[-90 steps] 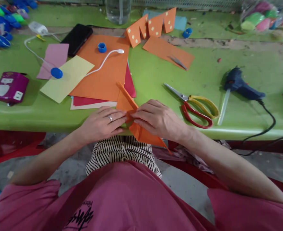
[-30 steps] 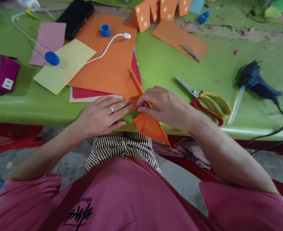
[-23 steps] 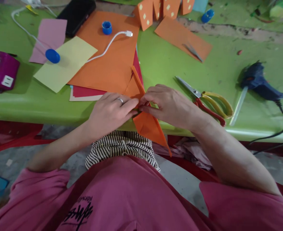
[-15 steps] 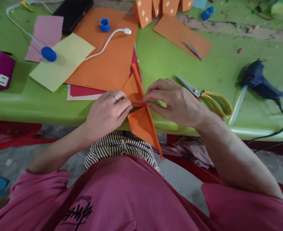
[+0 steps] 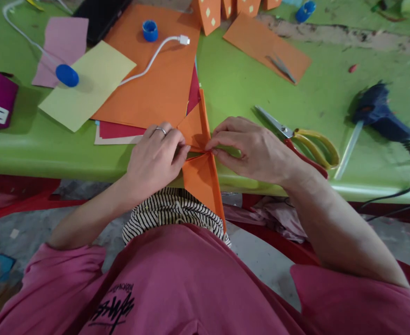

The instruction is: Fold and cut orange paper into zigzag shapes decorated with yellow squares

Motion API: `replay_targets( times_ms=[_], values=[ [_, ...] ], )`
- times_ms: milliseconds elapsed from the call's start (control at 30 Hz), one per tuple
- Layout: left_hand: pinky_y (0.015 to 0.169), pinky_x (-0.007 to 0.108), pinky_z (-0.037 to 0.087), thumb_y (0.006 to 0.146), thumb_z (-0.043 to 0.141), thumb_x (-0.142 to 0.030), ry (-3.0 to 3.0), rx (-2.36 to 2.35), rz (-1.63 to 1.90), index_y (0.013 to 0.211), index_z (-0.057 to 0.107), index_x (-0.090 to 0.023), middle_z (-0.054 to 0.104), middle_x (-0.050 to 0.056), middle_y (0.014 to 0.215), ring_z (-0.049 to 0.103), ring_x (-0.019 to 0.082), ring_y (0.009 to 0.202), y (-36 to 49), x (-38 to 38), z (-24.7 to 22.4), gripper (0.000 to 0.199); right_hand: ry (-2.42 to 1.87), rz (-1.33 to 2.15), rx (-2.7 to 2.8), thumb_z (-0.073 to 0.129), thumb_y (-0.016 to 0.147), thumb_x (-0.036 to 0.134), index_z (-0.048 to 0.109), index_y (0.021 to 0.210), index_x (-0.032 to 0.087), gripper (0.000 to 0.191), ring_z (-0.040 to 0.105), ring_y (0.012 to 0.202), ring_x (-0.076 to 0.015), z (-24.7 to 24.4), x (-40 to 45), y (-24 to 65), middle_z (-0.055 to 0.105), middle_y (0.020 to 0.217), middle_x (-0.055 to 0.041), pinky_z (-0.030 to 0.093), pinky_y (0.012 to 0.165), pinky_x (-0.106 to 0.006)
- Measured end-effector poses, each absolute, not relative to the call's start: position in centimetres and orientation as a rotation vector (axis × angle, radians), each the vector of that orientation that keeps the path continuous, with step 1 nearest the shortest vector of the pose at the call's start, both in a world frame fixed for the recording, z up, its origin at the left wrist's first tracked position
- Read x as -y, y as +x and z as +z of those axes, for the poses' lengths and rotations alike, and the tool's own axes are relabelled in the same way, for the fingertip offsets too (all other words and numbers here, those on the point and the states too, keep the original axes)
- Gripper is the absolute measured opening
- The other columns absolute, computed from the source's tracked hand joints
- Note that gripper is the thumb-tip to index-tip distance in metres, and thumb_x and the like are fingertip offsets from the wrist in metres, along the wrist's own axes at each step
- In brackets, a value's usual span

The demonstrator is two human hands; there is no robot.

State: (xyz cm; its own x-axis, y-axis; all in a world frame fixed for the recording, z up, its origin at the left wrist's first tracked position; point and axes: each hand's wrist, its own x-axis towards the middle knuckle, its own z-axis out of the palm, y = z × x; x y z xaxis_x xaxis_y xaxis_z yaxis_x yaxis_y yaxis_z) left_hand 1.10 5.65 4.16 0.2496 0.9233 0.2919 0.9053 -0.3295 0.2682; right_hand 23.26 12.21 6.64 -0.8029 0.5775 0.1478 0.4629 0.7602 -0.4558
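Head view: the right hand [image 5: 250,149] pinches the middle of the folded bright orange paper [image 5: 200,174], which pokes over the near edge of the shiny green table [image 5: 96,160]. The left hand [image 5: 154,156] curls at the paper's left side; I can't tell if it pinches. Pulling too hard could rip the paper's narrow middle. Metal scissors with yellow and red handles [image 5: 311,135] lie near the right hand.
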Motion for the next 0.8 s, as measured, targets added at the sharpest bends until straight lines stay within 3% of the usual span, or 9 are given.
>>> replay_targets(
  times_ms=[167,367,633,800],
  values=[
    [0.076,0.034,0.053,0.097,0.053,-0.031,2.348,-1.784,0.446,0.089,0.062,-0.017,0.067,0.007,0.091,0.067,0.021,0.085,0.8,-6.9,5.1,0.019,-0.863,0.507,2.712,0.051,0.096,0.030,0.071,0.097,0.018,0.024,0.061,0.089,-0.0242,6.9,-12.0,22.8,0.065,0.095,-0.0101,0.051,0.081,-0.040],
    [0.082,0.037,0.055,0.096,0.053,-0.038,2.342,-1.658,0.451,0.093,0.067,-0.017,0.069,0.005,0.085,0.068,0.022,0.084,-0.1,-8.5,4.8,0.026,-0.878,0.502,2.661,0.053,0.094,0.024,0.071,0.096,0.021,0.018,0.062,0.089,-0.0211,6.8,-11.9,21.4,0.065,0.094,-0.0065,0.050,0.081,-0.036],
    [0.082,0.039,0.055,0.095,0.054,-0.034,2.396,-1.641,0.482,0.092,0.066,-0.018,0.067,0.005,0.080,0.068,0.023,0.084,-0.2,-9.0,4.1,0.020,-0.800,0.559,2.653,0.052,0.093,0.019,0.075,0.100,0.021,0.024,0.063,0.092,-0.0211,6.6,-12.0,21.1,0.069,0.097,-0.0089,0.052,0.082,-0.036],
    [0.082,0.037,0.055,0.097,0.049,-0.024,2.365,-1.611,0.467,0.106,0.064,-0.017,0.068,0.005,0.087,0.068,0.021,0.084,-0.5,-8.5,4.9,0.018,-0.816,0.601,2.658,0.051,0.094,0.021,0.075,0.099,0.022,0.025,0.065,0.093,-0.0211,6.4,-11.8,21.3,0.070,0.101,-0.0072,0.054,0.083,-0.037]
  ],
)
